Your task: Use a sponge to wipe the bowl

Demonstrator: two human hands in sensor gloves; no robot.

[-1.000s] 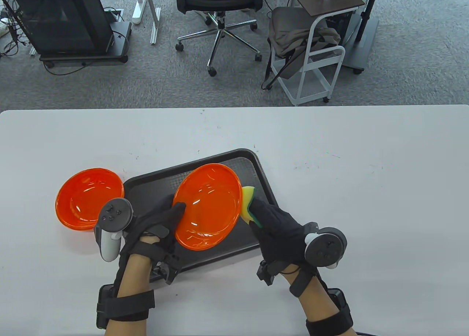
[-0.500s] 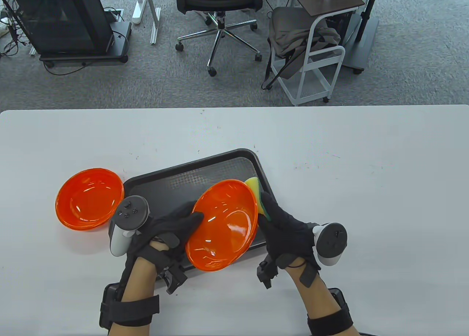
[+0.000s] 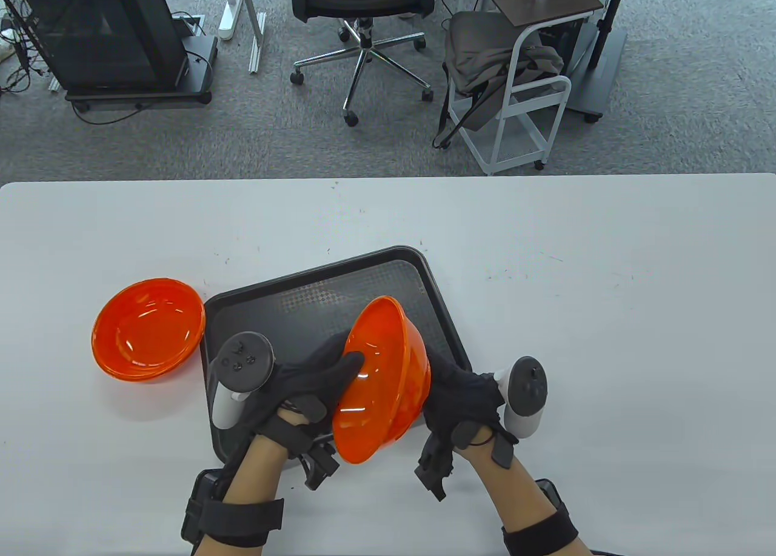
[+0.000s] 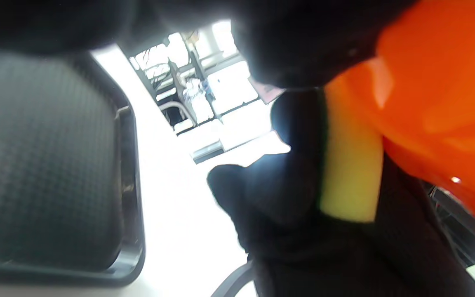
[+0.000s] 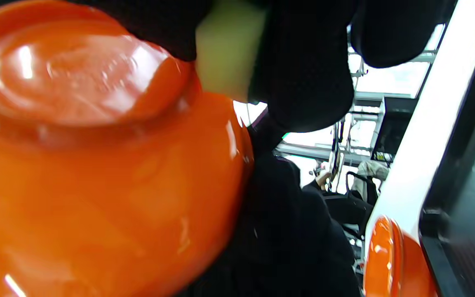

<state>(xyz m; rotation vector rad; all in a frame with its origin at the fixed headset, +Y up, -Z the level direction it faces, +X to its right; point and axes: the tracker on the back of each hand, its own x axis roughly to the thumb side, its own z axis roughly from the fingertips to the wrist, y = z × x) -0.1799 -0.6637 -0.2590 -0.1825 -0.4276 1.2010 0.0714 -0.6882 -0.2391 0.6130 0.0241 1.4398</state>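
Observation:
My left hand (image 3: 315, 380) grips an orange bowl (image 3: 385, 377) by its rim, thumb inside, and holds it tilted on edge above the near part of the black tray (image 3: 303, 307). My right hand (image 3: 458, 392) is behind the bowl's outer side and holds a yellow-green sponge (image 4: 346, 165) against the bowl's underside; the sponge also shows in the right wrist view (image 5: 227, 49). In the table view the sponge is hidden behind the bowl.
A second orange bowl (image 3: 148, 328) sits on the white table (image 3: 606, 307) left of the tray. Chairs and a cart stand on the floor beyond the table's far edge.
The left hand has tipped the bowl from nearly flat to standing on edge and brought it nearer. The right hand with the sponge has moved from the bowl's rim to behind its underside.

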